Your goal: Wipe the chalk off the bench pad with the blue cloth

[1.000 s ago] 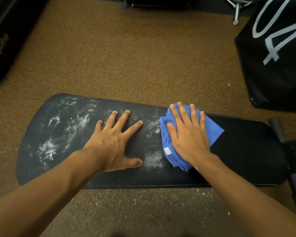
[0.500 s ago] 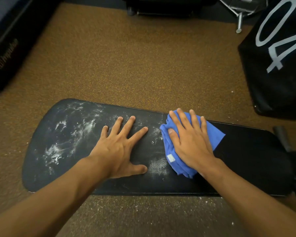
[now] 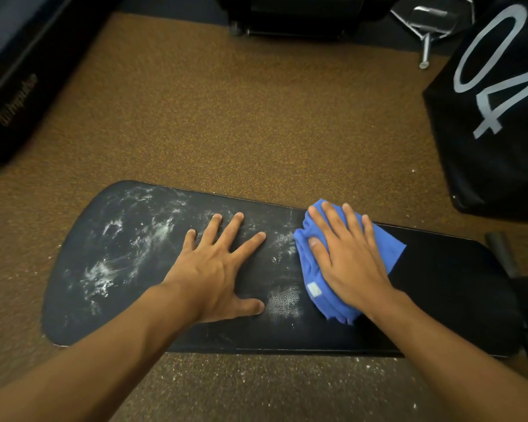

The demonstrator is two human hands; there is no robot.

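On the pad (image 3: pixel 439 300), a long black bench cushion lying across the view, two bare hands rest palm down. Right hand (image 3: pixel 348 257) lies flat with fingers spread on the cloth (image 3: pixel 314 287), a bunched blue rag with a small white tag showing at its near edge; the hand presses it down rather than gripping it, and the cloth sits a little right of the pad's middle. Left hand (image 3: pixel 217 266) is open and empty, fingers splayed, braced on bare pad just left of the cloth with a narrow gap between thumb and rag. Chalk (image 3: pixel 119 254) streaks and smears the pad's left end in white, and two smaller dusty patches lie between the hands, just beside the cloth's left edge. Right of the cloth the pad looks clean and dark, so the wiping seems about half done, working leftwards. The cloth looks soft, light and limp; it would likely fold or slide under a loose touch, so a flat palm over its middle, as now, seems the surest hold. The pad appears firm and slightly textured, and probably grips the powder. Beyond the pad lies speckled brown floor (image 3: pixel 256 117), dusted white along the pad's near side. A black box (image 3: pixel 500 147) with large pale numerals stands beyond the pad's right end.
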